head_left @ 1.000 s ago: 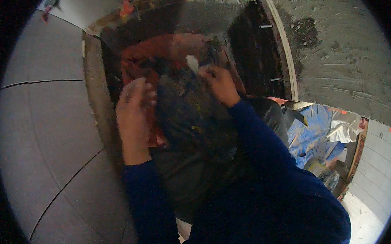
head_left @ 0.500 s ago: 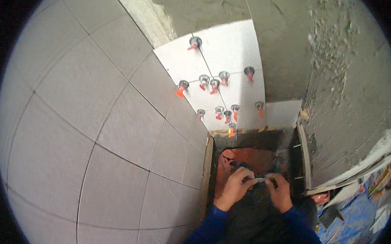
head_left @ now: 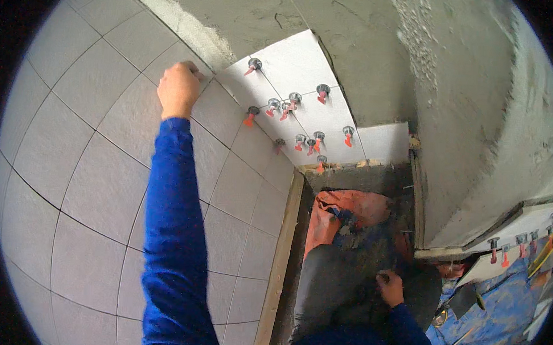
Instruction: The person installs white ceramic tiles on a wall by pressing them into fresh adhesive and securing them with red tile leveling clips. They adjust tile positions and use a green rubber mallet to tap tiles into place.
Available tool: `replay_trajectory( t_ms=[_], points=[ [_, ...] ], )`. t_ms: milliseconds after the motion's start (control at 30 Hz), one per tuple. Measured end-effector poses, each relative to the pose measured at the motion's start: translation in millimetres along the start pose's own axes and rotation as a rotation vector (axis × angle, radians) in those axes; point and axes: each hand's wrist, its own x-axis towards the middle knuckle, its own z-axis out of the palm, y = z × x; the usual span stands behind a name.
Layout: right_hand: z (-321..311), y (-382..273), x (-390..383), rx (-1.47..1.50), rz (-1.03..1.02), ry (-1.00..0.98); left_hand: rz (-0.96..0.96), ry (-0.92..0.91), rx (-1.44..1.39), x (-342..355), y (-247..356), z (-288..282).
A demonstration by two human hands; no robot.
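Note:
My left hand (head_left: 180, 85), fingers curled and pinched, is up at the grey tiled wall (head_left: 79, 176), against a joint near its upper right edge; what it holds, if anything, is hidden. My right hand (head_left: 390, 287) is low over my dark trouser leg (head_left: 321, 285), fingers closed on something I cannot make out. To the right of my left hand is a panel of white tiles (head_left: 287, 59) studded with several tile levelling clips (head_left: 322, 93) with red handles.
Plastered wall (head_left: 464, 119) fills the upper right. Between the walls is a narrow recess with a wooden batten (head_left: 271, 283) and an orange sack (head_left: 358, 204). At lower right are a blue sheet (head_left: 473, 323) and more white tile with clips (head_left: 491, 271).
Both hands were together on a small pale item in the recess; now my left has risen to the tiled wall, upper left, while my right stays low. The view has shifted.

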Motion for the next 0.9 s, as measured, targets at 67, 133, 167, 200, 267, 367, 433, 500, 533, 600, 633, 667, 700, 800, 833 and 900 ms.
replay_trajectory(
  t_ms=[67, 133, 167, 200, 267, 367, 433, 500, 533, 600, 633, 667, 700, 800, 833, 900],
  points=[
    [-3.0, 22.6, 2.9, -0.084, 0.112, -0.031, 0.074, -0.074, 0.088, 25.4, 0.4, -0.1],
    [-3.7, 34.6, 7.0, -0.067, -0.043, 0.021, 0.109, -0.172, 0.139, 43.2, 2.0, 2.3],
    [-3.7, 37.9, 9.0, -0.057, -0.096, 0.048, 0.131, -0.178, 0.140, 49.5, 4.0, 4.9],
    [-4.7, 40.5, 10.4, -0.143, -0.130, 0.073, 0.136, -0.198, 0.147, 53.8, 5.8, 7.5],
    [-4.2, 43.1, 12.8, -0.258, -0.204, 0.110, 0.136, -0.229, 0.162, 56.9, 8.0, 11.8],
    [-3.5, 43.5, 15.9, -0.182, -0.083, 0.073, 0.118, -0.242, 0.178, 52.6, 12.4, 17.0],
    [-4.5, 41.3, 16.1, -0.159, -0.135, 0.099, 0.089, -0.217, 0.183, 45.2, 13.6, 17.7],
    [-6.6, 35.7, 15.8, -0.106, -0.113, 0.086, 0.076, -0.200, 0.181, 33.8, 14.2, 18.5],
    [-8.4, 32.2, 15.0, -0.061, -0.089, 0.062, 0.067, -0.195, 0.180, 27.7, 14.5, 19.0],
    [-11.4, 25.3, 14.1, -0.050, -0.018, 0.022, 0.075, -0.194, 0.190, 15.4, 15.6, 20.3],
    [-12.5, 22.6, 13.6, -0.084, 0.029, 0.004, 0.077, -0.206, 0.194, 9.5, 16.3, 21.0],
    [-12.7, 20.6, 14.0, -0.118, 0.075, -0.013, 0.071, -0.198, 0.178, 4.3, 17.4, 21.8],
    [-12.5, 19.7, 14.4, -0.097, 0.089, -0.024, 0.066, -0.190, 0.185, 0.7, 18.2, 21.8],
    [-9.9, 23.6, 16.9, -0.073, 0.035, -0.002, 0.054, -0.195, 0.208, -5.9, 21.3, 22.2],
    [-8.7, 26.5, 18.4, -0.087, -0.049, 0.041, 0.055, -0.186, 0.217, -5.7, 21.9, 21.7],
    [-6.7, 33.6, 19.6, -0.106, -0.049, 0.039, 0.054, -0.191, 0.235, -3.5, 23.6, 21.4]
  ],
)
